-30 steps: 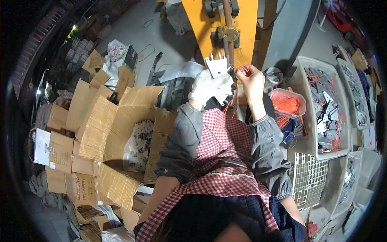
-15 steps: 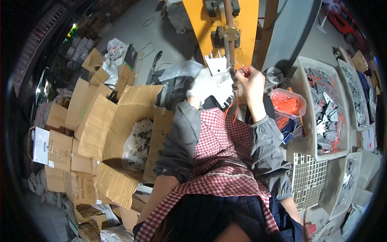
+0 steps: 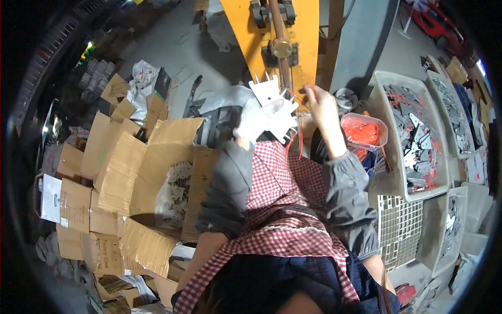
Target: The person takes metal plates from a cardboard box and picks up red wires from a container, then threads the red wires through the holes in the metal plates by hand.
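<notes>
- Fingers of the left hand (image 3: 261, 118), in a white glove, bend over a bunch of white plates and hold them; white lies on white, so one cannot tell how far apart the single fingers stand.
- 1 white plate (image 3: 264, 92) sticks out just beyond the gloved fingers, tilted, its 2 metal pins (image 3: 257, 79) pointing away from the person.
- Another white piece (image 3: 277, 133) shows on the near side of those fingers, toward the checked apron (image 3: 285, 201).
- The right hand (image 3: 324, 109) is bare, fingers curled, thumb and forefinger tips close together; the view is too small to tell whether they pinch anything.
- Red wires (image 3: 294, 147) hang between the 2 hands, nearer the gloved fingers.
- A copper-coloured rod (image 3: 278, 29) with a brass disc (image 3: 283, 49) stands beyond the fingers, against a yellow frame (image 3: 307, 52).
- Right of the bare fingers, near them, a small tub (image 3: 362, 147) holds more red wires; farther right, a large bin (image 3: 391, 183) holds grey and white parts.
- Left of the gloved fingers, well apart, an open cardboard box (image 3: 123, 167) holds white pieces with dark bits.
</notes>
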Motion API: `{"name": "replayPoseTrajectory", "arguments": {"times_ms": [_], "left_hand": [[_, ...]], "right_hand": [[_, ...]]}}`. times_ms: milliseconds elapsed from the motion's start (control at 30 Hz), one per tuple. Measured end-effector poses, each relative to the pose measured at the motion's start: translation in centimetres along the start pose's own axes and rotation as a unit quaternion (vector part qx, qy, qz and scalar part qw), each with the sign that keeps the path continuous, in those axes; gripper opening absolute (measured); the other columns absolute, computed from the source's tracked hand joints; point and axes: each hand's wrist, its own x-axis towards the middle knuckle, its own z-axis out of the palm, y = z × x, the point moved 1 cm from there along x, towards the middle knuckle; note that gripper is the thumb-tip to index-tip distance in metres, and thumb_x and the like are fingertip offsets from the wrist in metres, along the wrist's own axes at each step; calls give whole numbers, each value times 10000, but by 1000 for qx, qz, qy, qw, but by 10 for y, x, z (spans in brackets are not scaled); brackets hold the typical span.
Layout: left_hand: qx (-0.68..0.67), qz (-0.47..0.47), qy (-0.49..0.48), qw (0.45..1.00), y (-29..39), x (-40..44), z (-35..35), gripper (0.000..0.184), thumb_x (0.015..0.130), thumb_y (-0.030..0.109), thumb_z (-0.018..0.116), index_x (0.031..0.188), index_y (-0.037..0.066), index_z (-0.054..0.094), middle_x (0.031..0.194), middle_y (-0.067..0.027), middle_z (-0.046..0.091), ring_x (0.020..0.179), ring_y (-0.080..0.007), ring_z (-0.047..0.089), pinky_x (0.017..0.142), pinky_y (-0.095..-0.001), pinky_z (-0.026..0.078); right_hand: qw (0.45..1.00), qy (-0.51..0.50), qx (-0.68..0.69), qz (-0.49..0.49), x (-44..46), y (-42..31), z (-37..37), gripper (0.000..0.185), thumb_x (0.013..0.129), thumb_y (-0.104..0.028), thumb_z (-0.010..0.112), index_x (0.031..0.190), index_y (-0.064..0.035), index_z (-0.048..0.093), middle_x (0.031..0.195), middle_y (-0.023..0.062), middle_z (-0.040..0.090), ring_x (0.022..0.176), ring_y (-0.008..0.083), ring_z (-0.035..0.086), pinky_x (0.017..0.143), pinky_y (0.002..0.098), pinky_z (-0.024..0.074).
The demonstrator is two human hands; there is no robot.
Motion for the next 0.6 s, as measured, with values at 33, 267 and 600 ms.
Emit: {"name": "replayPoseTrajectory", "arguments": {"times_ms": [33, 267, 600], "left_hand": [[52, 25, 71, 996, 17, -18, 11, 256, 833, 147, 698, 998, -48, 675, 857, -98, 707, 714, -150, 670, 593, -275, 526], [236, 164, 147, 946, 81, -100, 50, 270, 772, 190, 744, 970, 11, 702, 813, -116, 715, 738, -175, 702, 632, -298, 522], [310, 301, 105, 895, 115, -142, 69, 349, 743, 85, 738, 1072, -1, 663, 897, -82, 713, 755, -151, 684, 668, -277, 531]], "right_hand": [[999, 6, 50, -4, -7, -8, -15, 286, 948, -251, 504, 941, -18, 670, 733, 177, 655, 692, 315, 660, 645, 380, 504], [968, 107, 219, 61, -52, -43, -113, 304, 1013, -251, 452, 999, -24, 653, 680, -41, 561, 560, 12, 427, 515, 200, 361], [998, -10, 40, -49, -97, -146, -148, 212, 710, -98, 775, 886, -14, 694, 709, 21, 604, 544, 64, 442, 496, 219, 346]]}}
